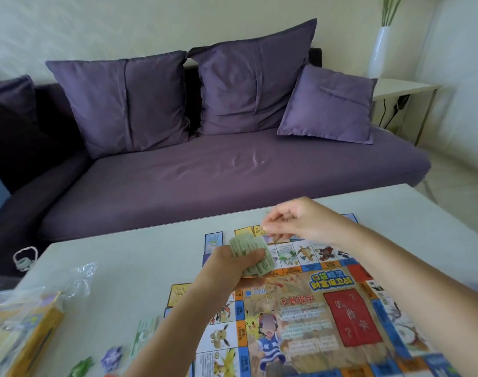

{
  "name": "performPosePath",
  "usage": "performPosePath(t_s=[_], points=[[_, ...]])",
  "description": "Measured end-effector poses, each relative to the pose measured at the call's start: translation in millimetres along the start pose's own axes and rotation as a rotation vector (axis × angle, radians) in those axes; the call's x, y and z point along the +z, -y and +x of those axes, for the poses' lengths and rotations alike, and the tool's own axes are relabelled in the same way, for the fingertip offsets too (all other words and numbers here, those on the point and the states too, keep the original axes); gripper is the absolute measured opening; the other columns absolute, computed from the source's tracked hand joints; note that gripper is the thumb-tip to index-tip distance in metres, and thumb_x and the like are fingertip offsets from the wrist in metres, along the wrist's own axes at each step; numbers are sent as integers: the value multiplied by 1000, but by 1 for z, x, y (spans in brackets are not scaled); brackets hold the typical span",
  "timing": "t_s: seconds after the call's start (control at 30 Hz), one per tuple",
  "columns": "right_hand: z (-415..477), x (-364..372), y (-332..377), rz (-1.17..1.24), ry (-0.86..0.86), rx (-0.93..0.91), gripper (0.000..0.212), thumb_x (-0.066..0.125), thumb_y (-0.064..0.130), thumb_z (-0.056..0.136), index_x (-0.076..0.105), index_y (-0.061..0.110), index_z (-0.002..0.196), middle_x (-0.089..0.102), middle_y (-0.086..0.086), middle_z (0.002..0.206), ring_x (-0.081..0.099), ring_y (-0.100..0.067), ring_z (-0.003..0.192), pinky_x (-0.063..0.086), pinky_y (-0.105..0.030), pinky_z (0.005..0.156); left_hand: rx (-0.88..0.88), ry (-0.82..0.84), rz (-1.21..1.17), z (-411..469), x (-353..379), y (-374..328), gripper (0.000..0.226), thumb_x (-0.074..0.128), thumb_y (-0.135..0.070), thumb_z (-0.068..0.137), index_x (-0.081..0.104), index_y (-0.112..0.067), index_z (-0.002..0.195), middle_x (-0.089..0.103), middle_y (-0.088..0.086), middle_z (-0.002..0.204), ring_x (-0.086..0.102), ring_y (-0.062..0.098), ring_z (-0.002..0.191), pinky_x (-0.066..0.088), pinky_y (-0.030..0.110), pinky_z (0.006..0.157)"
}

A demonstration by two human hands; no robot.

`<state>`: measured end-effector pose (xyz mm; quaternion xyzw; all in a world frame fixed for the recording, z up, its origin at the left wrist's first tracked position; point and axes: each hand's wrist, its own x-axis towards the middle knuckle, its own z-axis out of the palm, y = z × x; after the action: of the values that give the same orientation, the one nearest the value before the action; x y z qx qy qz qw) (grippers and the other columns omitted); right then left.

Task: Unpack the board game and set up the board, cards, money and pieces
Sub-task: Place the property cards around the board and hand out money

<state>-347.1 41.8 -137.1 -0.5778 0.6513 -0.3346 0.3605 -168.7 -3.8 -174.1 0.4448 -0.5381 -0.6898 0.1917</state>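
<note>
Above board (300, 303), left hand (229, 270) around banknotes (247, 246)

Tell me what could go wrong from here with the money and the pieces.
1. The left hand grips a bent wad of green notes above the board; loose notes could slip and scatter over it.
2. The purple piece and green piece lie near the table edge beside the left arm; a sweep might knock them off.
3. The right hand hovers over cards at the board's far side and could brush them askew.

Pale table (123, 268) w/ board (314, 308), box (42, 330), pieces (111, 359), plastic wrap (81, 276).
</note>
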Motion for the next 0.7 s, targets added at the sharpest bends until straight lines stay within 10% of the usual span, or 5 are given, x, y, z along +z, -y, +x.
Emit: performPosePath(t_s=[0.23,0.7], points=[[-70,1,4,36,-34,13,12,79,23,77,72,24,87,69,7,66,59,-2,60,45,-11,57,137,6,312,-48,43,-1,15,76,-26,78,70,-12,81,72,1,65,66,10,55,56,25,59],[-181,-25,-28,-137,-31,150,30,72,18,84,67,35,108,68,3,84,65,-9,75,51,-32,82,122,155,281,-99,117,24,12,59,-16,92,65,-9,83,71,3,67,68,11,57,54,19,53]])
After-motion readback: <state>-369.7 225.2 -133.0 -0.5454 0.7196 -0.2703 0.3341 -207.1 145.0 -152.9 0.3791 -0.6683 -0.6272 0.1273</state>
